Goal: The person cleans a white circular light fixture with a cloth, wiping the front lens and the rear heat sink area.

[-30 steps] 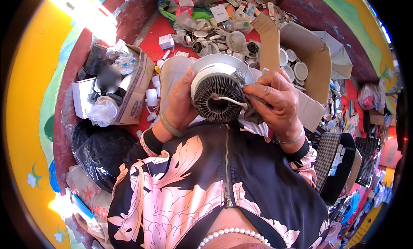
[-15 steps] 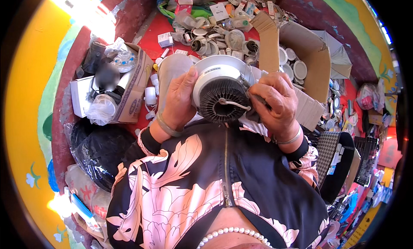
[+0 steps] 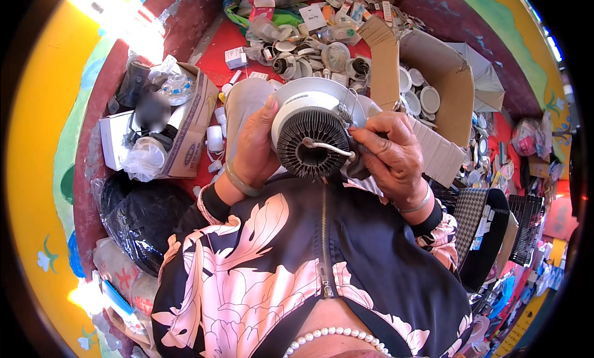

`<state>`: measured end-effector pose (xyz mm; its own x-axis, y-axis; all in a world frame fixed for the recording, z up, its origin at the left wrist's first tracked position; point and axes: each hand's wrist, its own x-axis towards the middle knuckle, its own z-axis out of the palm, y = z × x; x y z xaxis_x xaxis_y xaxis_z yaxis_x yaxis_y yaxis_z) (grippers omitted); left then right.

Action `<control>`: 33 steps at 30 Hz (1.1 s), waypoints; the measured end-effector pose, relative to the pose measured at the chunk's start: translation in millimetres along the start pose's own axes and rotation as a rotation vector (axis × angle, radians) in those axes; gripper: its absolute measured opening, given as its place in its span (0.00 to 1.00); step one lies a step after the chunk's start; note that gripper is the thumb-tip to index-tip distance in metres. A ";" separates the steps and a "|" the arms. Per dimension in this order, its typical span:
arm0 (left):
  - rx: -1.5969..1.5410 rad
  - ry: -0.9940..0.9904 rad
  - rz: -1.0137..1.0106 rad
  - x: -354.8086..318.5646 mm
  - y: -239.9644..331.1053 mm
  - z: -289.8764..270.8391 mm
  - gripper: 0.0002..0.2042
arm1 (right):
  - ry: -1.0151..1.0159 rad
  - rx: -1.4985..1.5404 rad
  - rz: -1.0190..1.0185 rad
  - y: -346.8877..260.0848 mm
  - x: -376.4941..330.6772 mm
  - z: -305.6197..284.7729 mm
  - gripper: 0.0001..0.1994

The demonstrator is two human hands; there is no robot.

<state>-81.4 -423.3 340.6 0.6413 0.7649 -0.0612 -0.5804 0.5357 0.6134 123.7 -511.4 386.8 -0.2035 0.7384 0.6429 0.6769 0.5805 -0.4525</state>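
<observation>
A recessed downlight point(image 3: 312, 141) is held in front of my chest, its black finned heat sink facing me and its white rim point(image 3: 303, 89) behind. From the centre of the fins comes a pale cable point(image 3: 331, 149). My left hand point(image 3: 257, 141) grips the rim on the left side, thumb up along the edge. On the right, my right hand point(image 3: 393, 154) is closed, thumb and fingers pinched together beside the light's metal spring clip point(image 3: 344, 114). What those fingertips hold is hidden. A greyish, cloth-like patch shows below them, too small to name.
An open carton point(image 3: 442, 80) with round white lamps stands beyond my right hand. At left, another carton point(image 3: 192, 129) holds mixed parts, above a black plastic bag point(image 3: 145, 216). Loose lamp parts and small boxes point(image 3: 236, 57) lie heaped on the red surface ahead.
The downlight has shifted slightly left and turned a little in my hands. My right fingers have moved left and pinch closer to the spring clip.
</observation>
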 end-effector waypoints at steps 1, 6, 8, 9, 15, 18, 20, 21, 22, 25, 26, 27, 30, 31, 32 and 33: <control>0.001 0.001 -0.004 -0.2 0.5 1.1 0.23 | 0.022 0.019 0.009 0.0 -1.2 1.9 0.19; 0.024 0.022 0.054 0.5 -4.9 -2.0 0.23 | 0.066 0.040 0.028 3.0 -1.3 6.0 0.17; 0.043 0.029 0.085 1.3 -4.9 -1.4 0.23 | 0.064 0.034 0.032 4.8 -0.8 5.9 0.17; 0.055 0.031 0.099 1.7 -4.5 -1.0 0.23 | 0.056 0.028 0.037 5.1 -0.5 5.5 0.17; -0.029 0.033 0.099 1.2 -3.5 3.7 0.22 | 0.038 0.044 0.054 3.2 -2.7 4.1 0.19; -0.031 0.028 0.101 1.5 -4.3 2.7 0.22 | 0.013 0.053 0.055 4.4 -4.2 4.3 0.20; -0.009 0.034 0.108 1.4 -5.3 1.1 0.22 | -0.022 0.085 0.082 4.4 -4.8 3.3 0.21; 0.005 0.040 0.112 1.1 -6.0 0.5 0.22 | -0.048 0.112 0.103 4.1 -5.1 1.4 0.21; 0.018 0.047 0.115 0.8 -6.5 0.1 0.22 | -0.073 0.139 0.124 3.8 -5.6 0.4 0.21; 0.054 0.058 0.125 -0.3 -5.7 3.1 0.22 | -0.081 0.243 0.178 2.8 -8.2 0.5 0.22; 0.070 0.070 0.124 -0.3 -4.7 4.3 0.22 | -0.082 0.251 0.189 2.8 -8.6 0.6 0.22; 0.086 0.082 0.123 0.1 -3.4 5.3 0.22 | -0.083 0.259 0.199 2.8 -9.1 0.9 0.22; 0.148 0.075 0.077 4.7 0.5 -3.7 0.22 | -0.067 0.266 0.212 1.9 -9.0 2.9 0.21; 0.171 0.066 0.055 5.6 1.3 -6.6 0.22 | -0.059 0.266 0.213 1.8 -8.8 3.5 0.21; 0.149 0.073 0.073 5.6 1.4 -4.7 0.22 | -0.060 0.234 0.205 3.4 -8.5 3.8 0.21; 0.127 0.080 0.091 5.7 1.0 -0.9 0.22 | -0.062 0.202 0.196 5.8 -8.7 4.2 0.21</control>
<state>-78.7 -418.0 340.2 0.5444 0.8366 -0.0602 -0.5630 0.4176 0.7132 126.4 -513.1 375.9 -0.1294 0.8594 0.4947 0.5546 0.4763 -0.6823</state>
